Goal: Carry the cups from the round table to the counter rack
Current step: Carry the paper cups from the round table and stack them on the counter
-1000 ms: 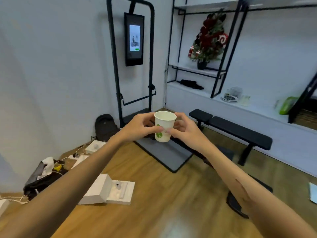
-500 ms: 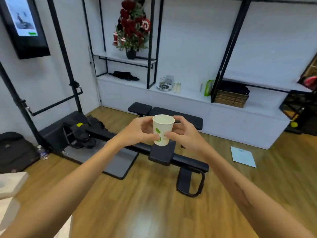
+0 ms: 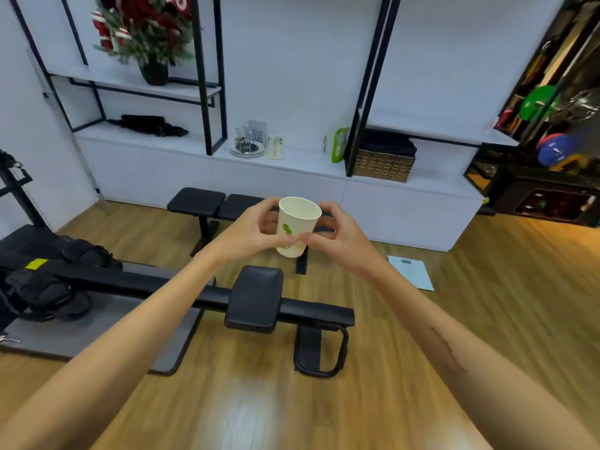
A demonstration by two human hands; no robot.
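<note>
A gym-like room with a wooden floor [image 3: 246, 401] spreads below, a long white counter [image 3: 302, 164] against the far wall. The left hand [image 3: 250, 232] and the right hand [image 3: 337, 238] both pinch the paper cup [image 3: 297, 225] by its sides, holding it upright at chest height, well apart from any surface. Beyond them stand two black benches [image 3: 256, 300]. On the counter sits the small rack [image 3: 248, 141], with another cup [image 3: 275, 147] upside down just beside it. That suggests one delivery is done; this cup is mid-carry, the benches between it and the counter.
</note>
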